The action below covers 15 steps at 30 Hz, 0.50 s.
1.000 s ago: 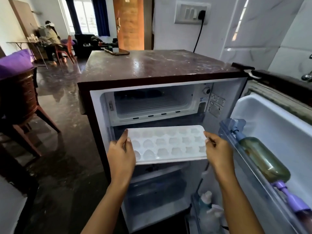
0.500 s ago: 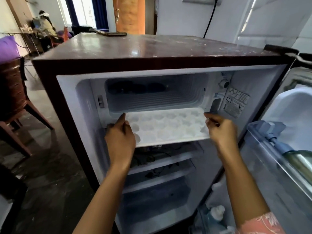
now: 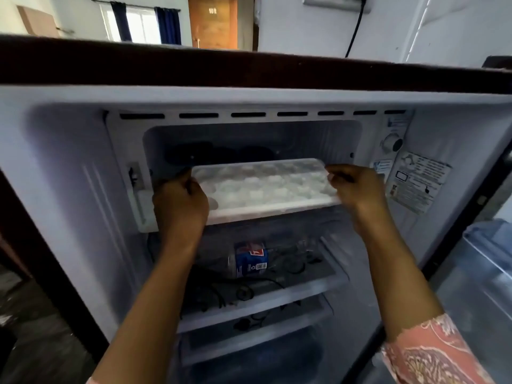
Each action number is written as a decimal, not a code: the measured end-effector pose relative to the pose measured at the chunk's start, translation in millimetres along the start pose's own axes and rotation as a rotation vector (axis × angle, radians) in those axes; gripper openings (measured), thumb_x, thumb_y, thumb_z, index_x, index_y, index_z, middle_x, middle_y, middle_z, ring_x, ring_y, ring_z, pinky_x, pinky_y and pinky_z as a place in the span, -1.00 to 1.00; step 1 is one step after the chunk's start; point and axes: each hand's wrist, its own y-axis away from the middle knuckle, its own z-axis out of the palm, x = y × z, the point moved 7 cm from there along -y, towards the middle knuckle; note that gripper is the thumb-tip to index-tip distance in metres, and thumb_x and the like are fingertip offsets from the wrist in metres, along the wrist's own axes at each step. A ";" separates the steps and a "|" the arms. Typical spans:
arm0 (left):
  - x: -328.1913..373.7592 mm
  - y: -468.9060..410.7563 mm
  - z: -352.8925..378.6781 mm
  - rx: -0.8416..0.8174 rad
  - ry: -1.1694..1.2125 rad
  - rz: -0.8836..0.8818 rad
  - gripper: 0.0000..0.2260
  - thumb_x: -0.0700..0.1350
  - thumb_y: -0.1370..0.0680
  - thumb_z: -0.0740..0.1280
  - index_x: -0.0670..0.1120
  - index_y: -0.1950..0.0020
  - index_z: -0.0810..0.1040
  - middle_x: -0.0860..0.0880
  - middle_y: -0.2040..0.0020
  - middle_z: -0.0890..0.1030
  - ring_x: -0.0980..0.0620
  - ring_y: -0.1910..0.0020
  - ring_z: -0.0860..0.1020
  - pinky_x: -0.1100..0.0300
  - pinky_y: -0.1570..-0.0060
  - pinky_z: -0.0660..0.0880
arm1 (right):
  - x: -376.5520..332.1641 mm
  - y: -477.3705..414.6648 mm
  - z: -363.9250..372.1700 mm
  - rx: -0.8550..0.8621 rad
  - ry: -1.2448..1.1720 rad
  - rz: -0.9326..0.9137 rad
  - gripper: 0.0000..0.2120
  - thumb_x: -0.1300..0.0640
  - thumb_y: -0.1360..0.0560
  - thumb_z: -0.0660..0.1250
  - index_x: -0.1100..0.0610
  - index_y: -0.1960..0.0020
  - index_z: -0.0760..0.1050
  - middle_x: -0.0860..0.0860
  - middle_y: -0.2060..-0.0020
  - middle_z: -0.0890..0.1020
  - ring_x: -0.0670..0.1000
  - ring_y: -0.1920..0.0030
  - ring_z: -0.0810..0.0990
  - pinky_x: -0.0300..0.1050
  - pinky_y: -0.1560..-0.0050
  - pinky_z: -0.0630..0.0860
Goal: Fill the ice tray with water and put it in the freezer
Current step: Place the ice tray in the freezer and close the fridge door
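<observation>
Now ice tray between left hand and right hand, both tight around its ends.

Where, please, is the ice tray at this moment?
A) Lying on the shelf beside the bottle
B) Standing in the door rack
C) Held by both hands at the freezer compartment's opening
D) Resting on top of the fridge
C: the left hand and right hand grip the ends of the ice tray at the mouth of the freezer compartment, above the shelf with the bottle.

Noted blue-labelled bottle lying sideways on shelf among black cords; control dial near sticker, right inner wall.
</observation>
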 end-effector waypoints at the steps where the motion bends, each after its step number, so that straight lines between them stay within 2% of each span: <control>1: -0.3 -4.8 3.2 -0.011 -0.010 -0.016 -0.68 -0.20 -0.63 0.07 -0.13 -0.33 0.45 -0.18 -0.26 0.49 0.02 0.04 0.48 0.42 0.18 0.31 | -0.6 -5.0 2.3 -0.002 0.011 -0.003 -0.74 0.27 -0.52 0.23 0.20 -0.17 0.55 0.14 -0.13 0.61 0.10 -0.14 0.56 -0.17 -0.22 0.43; 2: -0.7 -9.7 7.0 -0.026 -0.028 -0.038 -0.69 -0.20 -0.63 0.06 -0.17 -0.29 0.48 -0.20 -0.21 0.51 0.04 0.11 0.46 0.36 0.21 0.33 | -1.2 -9.7 4.4 -0.002 0.025 -0.004 -0.74 0.26 -0.52 0.24 0.19 -0.18 0.55 0.13 -0.13 0.61 0.07 -0.14 0.55 -0.25 -0.15 0.41; 4: -2.0 -19.5 13.6 -0.041 -0.092 -0.067 -0.71 -0.19 -0.63 0.06 -0.24 -0.17 0.52 -0.24 -0.13 0.54 -0.05 0.09 0.48 0.25 0.15 0.34 | -1.5 -18.6 8.2 -0.003 0.042 -0.010 -0.74 0.26 -0.51 0.24 0.18 -0.18 0.55 0.12 -0.13 0.61 0.02 -0.11 0.54 -0.35 -0.05 0.36; 7: -7.0 -33.9 23.8 -0.076 -0.197 -0.098 -0.69 -0.17 -0.64 0.05 -0.29 0.10 0.50 -0.28 -0.04 0.55 -0.07 0.21 0.46 0.19 0.26 0.33 | 0.6 -31.3 17.5 -0.025 0.007 -0.004 -0.74 0.27 -0.51 0.26 0.20 -0.17 0.55 0.14 -0.15 0.60 0.07 -0.14 0.54 -0.30 -0.14 0.38; 8: -9.3 -37.1 26.7 -0.095 -0.223 -0.119 -0.69 -0.16 -0.64 0.05 -0.30 0.09 0.50 -0.29 -0.04 0.55 -0.11 0.19 0.47 0.17 0.26 0.31 | 1.5 -34.6 20.4 -0.029 -0.007 0.004 -0.74 0.29 -0.51 0.25 0.21 -0.17 0.54 0.15 -0.15 0.60 0.05 -0.11 0.54 -0.35 -0.10 0.40; 10: -12.3 -42.2 31.2 -0.109 -0.249 -0.147 -0.68 -0.13 -0.64 0.06 -0.32 -0.02 0.51 -0.28 -0.01 0.54 -0.18 0.07 0.49 0.14 0.20 0.30 | 2.6 -40.8 26.0 -0.037 -0.037 0.022 -0.74 0.32 -0.51 0.24 0.23 -0.19 0.53 0.16 -0.14 0.59 -0.01 -0.02 0.50 -0.58 0.17 0.40; 11: -12.5 -45.1 32.9 -0.104 -0.252 -0.145 -0.68 -0.12 -0.64 0.06 -0.32 -0.01 0.51 -0.25 0.06 0.52 -0.16 0.10 0.47 0.15 0.21 0.28 | 3.2 -43.7 28.7 -0.040 -0.047 0.031 -0.74 0.33 -0.52 0.23 0.26 -0.19 0.52 0.17 -0.14 0.58 -0.01 0.00 0.48 -0.62 0.28 0.36; 13: -14.7 -49.8 35.8 -0.094 -0.258 -0.134 -0.68 -0.13 -0.64 0.05 -0.27 0.15 0.47 -0.12 0.25 0.44 -0.05 0.24 0.38 0.17 0.35 0.23 | 3.9 -49.8 32.7 -0.026 -0.054 0.048 -0.76 0.34 -0.51 0.22 0.31 -0.14 0.54 0.21 -0.13 0.59 0.06 -0.03 0.53 -0.59 0.33 0.37; 15: -20.8 -54.7 39.0 -0.090 -0.257 -0.112 -0.69 -0.16 -0.64 0.04 -0.20 0.26 0.39 -0.04 0.36 0.36 0.05 0.37 0.32 0.24 0.48 0.19 | 3.8 -56.5 37.0 -0.010 -0.032 0.070 -0.79 0.32 -0.51 0.23 0.37 -0.07 0.55 0.26 -0.09 0.60 0.19 -0.09 0.56 -0.45 0.19 0.47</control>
